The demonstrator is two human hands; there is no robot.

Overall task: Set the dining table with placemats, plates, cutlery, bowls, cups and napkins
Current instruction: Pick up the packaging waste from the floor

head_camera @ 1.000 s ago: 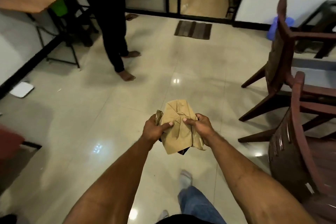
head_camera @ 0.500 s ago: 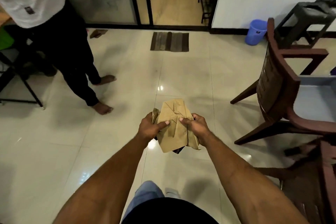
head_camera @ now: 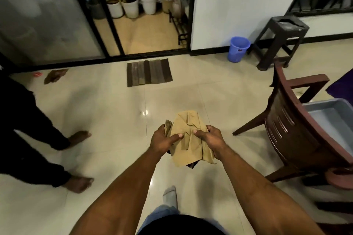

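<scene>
A bundle of tan folded napkins is carried in front of me over the tiled floor. My left hand grips its left side with the thumb laid across the top. My right hand grips the right side, thumb pointing inward. A dark piece of cloth or paper peeks out under the bundle's lower edge; what it is cannot be told.
A dark wooden chair stands at the right with a grey tray on the surface behind it. A person's legs are at the left. Ahead lie a striped doormat, a blue bin and a black stool.
My view has swung right and forward: the other person slid to the left edge, and the doormat, bin and stool came closer. Both hands keep the same hold on the napkins.
</scene>
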